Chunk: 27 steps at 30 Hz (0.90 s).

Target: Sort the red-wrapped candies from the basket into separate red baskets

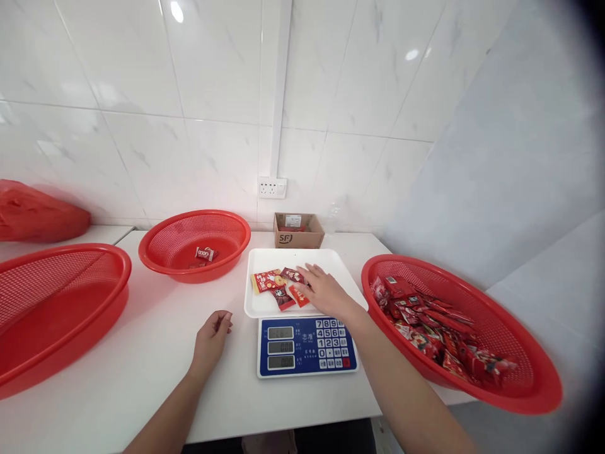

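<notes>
A digital scale with a white tray stands in the middle of the table. On the tray lie several small snack packets: a red and yellow one, a dark red one, and others partly under my fingers. My right hand reaches over the tray from the right, fingers apart and stretched across the packets, touching them. My left hand rests on the table left of the scale. Its fingers are curled in, and nothing shows in them.
At the right a red basket holds many red packets. Another red basket at the back left has a few packets. A third basket and a red bag are far left. A cardboard box stands behind the tray.
</notes>
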Each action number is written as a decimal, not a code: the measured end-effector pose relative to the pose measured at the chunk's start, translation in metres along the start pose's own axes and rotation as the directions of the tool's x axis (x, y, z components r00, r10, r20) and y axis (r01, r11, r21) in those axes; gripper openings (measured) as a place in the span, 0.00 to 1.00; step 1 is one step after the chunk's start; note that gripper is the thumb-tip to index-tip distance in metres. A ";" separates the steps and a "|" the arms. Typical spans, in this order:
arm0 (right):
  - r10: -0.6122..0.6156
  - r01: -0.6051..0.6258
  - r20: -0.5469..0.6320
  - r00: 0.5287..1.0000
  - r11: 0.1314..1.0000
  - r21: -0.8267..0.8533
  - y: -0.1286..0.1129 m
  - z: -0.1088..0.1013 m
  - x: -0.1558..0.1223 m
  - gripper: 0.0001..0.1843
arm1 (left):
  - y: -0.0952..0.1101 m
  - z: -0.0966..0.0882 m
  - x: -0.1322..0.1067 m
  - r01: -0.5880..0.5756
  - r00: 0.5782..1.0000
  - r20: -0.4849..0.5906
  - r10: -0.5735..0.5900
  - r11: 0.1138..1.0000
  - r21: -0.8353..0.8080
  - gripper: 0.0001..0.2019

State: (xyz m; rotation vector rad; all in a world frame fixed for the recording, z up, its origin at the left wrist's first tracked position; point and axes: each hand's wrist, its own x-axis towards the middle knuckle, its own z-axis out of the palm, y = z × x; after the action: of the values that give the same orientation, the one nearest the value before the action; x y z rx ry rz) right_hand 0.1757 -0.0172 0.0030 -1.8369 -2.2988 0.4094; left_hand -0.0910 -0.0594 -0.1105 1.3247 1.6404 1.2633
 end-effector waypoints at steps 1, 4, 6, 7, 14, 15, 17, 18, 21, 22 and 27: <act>0.021 -0.020 -0.037 0.999 1.000 0.010 0.006 -0.003 -0.006 0.34 | 0.001 -0.001 -0.001 -0.007 1.000 -0.024 0.007 1.000 -0.003 0.22; 0.110 -0.108 -0.151 0.982 0.994 0.022 0.033 -0.011 -0.032 0.34 | 0.014 -0.008 -0.005 -0.064 0.988 -0.140 0.066 0.998 0.017 0.22; 0.180 -0.182 -0.206 0.962 0.983 0.012 0.057 -0.011 -0.052 0.33 | 0.035 -0.015 -0.005 -0.187 0.965 -0.167 0.203 0.977 0.106 0.20; 0.218 -0.222 -0.236 0.947 0.975 0.011 0.069 -0.009 -0.063 0.33 | 0.049 -0.018 -0.003 -0.275 0.946 -0.124 0.298 0.946 0.173 0.19; 0.465 -0.439 -0.251 0.849 0.885 0.155 0.119 0.008 -0.104 0.33 | 0.128 0.017 0.034 -0.567 0.722 0.626 0.295 0.771 0.290 0.32; 0.461 -0.429 -0.257 0.849 0.887 0.171 0.120 0.009 -0.105 0.33 | 0.130 0.029 0.039 -0.584 0.684 0.688 0.241 0.746 0.319 0.34; 0.432 -0.393 -0.266 0.862 0.900 0.188 0.120 0.010 -0.104 0.33 | 0.130 0.052 0.046 -0.617 0.629 0.763 0.150 0.693 0.372 0.37; 0.420 -0.380 -0.266 0.868 0.905 0.191 0.120 0.010 -0.104 0.33 | 0.130 0.063 0.048 -0.632 0.609 0.783 0.124 0.672 0.386 0.38; 0.414 -0.374 -0.254 0.874 0.907 0.193 0.119 0.010 -0.104 0.33 | 0.131 0.085 0.050 -0.666 0.574 0.811 0.112 0.640 0.383 0.39; 0.416 -0.376 -0.249 0.875 0.906 0.193 0.119 0.010 -0.104 0.34 | 0.133 0.091 0.049 -0.674 0.569 0.815 0.114 0.632 0.382 0.40; 0.417 -0.378 -0.221 0.882 0.904 0.199 0.119 0.011 -0.106 0.35 | 0.144 0.110 0.045 -0.753 0.504 0.851 0.148 0.558 0.349 0.40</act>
State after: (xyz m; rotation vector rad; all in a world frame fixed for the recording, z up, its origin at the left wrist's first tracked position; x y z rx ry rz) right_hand 0.3070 -0.0970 -0.0412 -2.1389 -1.6692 0.3581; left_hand 0.0432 0.0155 -0.0047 2.5299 1.0977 0.1000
